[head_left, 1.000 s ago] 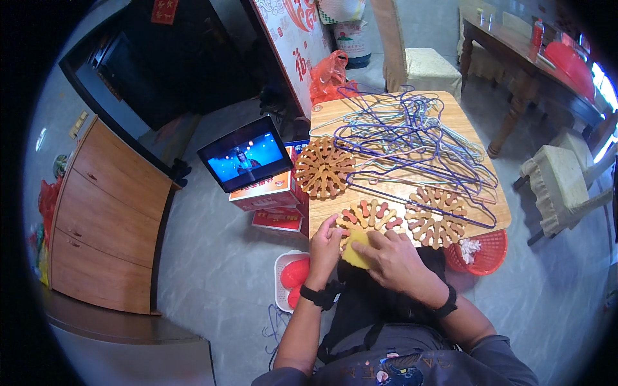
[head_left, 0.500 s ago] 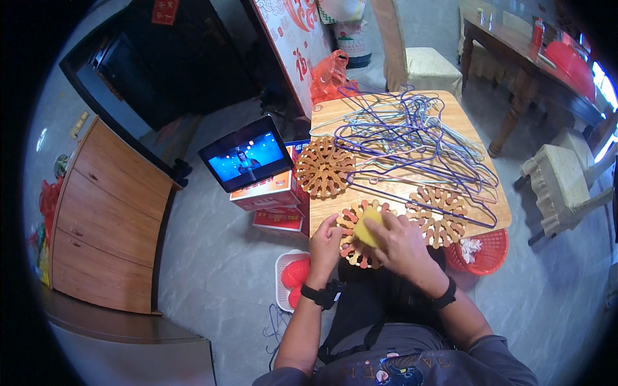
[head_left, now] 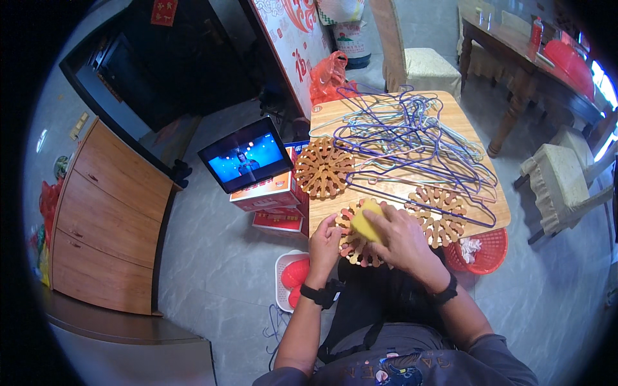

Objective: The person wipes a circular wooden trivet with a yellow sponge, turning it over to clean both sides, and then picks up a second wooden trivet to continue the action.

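Observation:
My right hand (head_left: pixel 407 239) grips a yellow sponge (head_left: pixel 365 220) and presses it on a round openwork wooden trivet (head_left: pixel 356 252) at the table's near edge. The trivet's lattice has reddish and pale pieces; the sponge and hand hide much of it. With fingers bent at its left rim, my left hand (head_left: pixel 324 246) holds this trivet. Another brown wooden trivet (head_left: pixel 325 168) lies on the table's left side. A third trivet (head_left: pixel 438 225) lies to the right of my right hand, partly beneath a purple hanger. Both wrists wear black bands.
A heap of purple and pale clothes hangers (head_left: pixel 412 138) covers much of the small wooden table (head_left: pixel 486 186). A tablet (head_left: pixel 246 156) playing video stands on red-and-white boxes (head_left: pixel 273 193) at left. Below sit a red basket (head_left: pixel 487 253) and a white basket (head_left: pixel 283 293) holding red things.
My right hand and the sponge have shifted slightly left and up across the trivet. The left hand stays at the trivet's rim.

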Demonstrator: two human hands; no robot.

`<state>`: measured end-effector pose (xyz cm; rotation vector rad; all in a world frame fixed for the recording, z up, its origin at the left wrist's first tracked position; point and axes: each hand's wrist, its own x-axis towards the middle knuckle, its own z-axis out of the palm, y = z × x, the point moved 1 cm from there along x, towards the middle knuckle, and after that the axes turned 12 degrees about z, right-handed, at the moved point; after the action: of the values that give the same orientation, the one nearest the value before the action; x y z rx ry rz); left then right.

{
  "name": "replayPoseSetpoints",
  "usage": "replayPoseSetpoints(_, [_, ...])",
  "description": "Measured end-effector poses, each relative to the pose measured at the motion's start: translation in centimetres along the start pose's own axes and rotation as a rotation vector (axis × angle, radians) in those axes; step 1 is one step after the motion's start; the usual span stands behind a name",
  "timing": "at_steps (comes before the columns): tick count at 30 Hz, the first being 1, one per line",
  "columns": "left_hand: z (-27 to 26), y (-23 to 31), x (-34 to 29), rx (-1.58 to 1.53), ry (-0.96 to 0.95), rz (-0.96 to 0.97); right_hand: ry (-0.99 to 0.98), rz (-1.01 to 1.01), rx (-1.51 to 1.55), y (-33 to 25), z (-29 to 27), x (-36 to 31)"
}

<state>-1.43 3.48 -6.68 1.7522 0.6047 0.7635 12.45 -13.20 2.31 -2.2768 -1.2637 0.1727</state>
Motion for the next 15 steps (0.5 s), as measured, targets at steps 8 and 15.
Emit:
replayPoseSetpoints(8, [0.1,-2.0,-0.2,-0.017,0.046,0.02,-0.032,-0.088,-0.111,-1.2,1.4,-1.3])
replayPoseSetpoints(15, [0.2,-1.6,-0.2,-0.077,0.039,-0.038,-0.138,-0.19,0.019,-0.8,-0.2,-4.2])
